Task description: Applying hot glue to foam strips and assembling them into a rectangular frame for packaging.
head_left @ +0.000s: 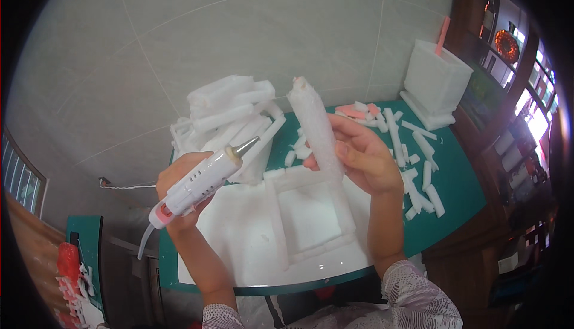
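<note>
My left hand [173, 173] is closed around a white hot glue gun [200, 184], its metal nozzle tilted up to the right and a clear glue stick trailing from its back end. In my right hand [373, 161] is a tapered white foam piece [315, 126], held nearly upright between thumb and fingers. The nozzle points toward this piece but stays apart from it. Below both hands, a square white foam frame [342, 209] lies on a white board [233, 239]. The lower end of the tapered piece overlaps the frame's far side; whether they touch I cannot tell.
A heap of white foam strips [224, 103] rises at the back left of the green table [457, 191]. White and pink offcuts [391, 132] scatter to the right. A white foam box [433, 78] holding a pink strip [443, 35] stands behind them. A white cord [128, 186] runs to the wall.
</note>
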A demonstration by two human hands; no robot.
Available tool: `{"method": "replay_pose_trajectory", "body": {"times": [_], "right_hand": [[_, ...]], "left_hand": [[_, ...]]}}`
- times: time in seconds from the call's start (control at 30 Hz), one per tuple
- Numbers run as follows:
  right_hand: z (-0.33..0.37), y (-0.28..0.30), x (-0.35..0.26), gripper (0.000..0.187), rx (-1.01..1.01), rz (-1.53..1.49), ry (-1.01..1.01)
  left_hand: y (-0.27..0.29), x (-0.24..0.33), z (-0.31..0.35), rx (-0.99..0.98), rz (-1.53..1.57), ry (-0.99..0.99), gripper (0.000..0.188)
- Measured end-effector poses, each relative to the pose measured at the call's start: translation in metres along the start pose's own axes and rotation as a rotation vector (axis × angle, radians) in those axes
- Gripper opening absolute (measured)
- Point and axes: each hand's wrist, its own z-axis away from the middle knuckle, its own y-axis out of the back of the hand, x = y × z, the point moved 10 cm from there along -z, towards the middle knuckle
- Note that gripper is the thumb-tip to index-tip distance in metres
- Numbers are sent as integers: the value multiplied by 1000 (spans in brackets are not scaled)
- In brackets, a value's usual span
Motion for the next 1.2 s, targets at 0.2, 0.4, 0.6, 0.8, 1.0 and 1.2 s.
{"method": "replay_pose_trajectory", "body": {"times": [0.2,0.4,0.6,0.8,1.0,1.2], "right_hand": [[6,10,-5,50,51,161,31],[12,13,-8,43,36,292,48],[18,37,-37,42,167,511,142],[38,45,-62,40,217,528,204],[41,23,-60,39,62,833,153],[42,12,-56,37,-52,881,167]], "left_hand": [[-6,2,0,-72,-173,34,40],[-14,2,2,-84,-173,34,33],[-10,-40,6,-41,23,197,33],[-10,-39,2,-67,133,209,33],[-15,-29,5,-152,127,91,45],[-32,-9,-1,-264,-58,21,38]]}}
